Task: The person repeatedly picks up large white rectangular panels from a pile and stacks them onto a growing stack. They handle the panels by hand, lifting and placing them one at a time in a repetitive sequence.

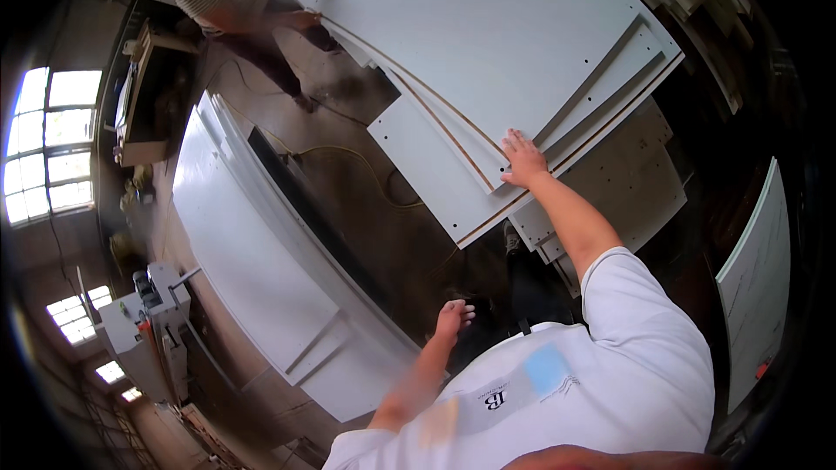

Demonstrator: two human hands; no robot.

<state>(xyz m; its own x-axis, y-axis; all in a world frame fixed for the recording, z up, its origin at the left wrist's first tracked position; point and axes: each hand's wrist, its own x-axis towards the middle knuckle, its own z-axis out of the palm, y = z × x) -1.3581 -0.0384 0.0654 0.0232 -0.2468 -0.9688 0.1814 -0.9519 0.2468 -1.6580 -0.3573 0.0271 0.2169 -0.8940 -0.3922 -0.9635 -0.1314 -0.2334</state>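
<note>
One right hand (524,161): spread, ungripping, on white drilled panel (488,43) corner.
Panel: reaches forward from palm, long edge forward-left.
Left hand (453,318): half-curled, empty, farther.

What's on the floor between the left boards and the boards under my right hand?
The head view shows a yellow cord curving across the dark floor there.
</note>
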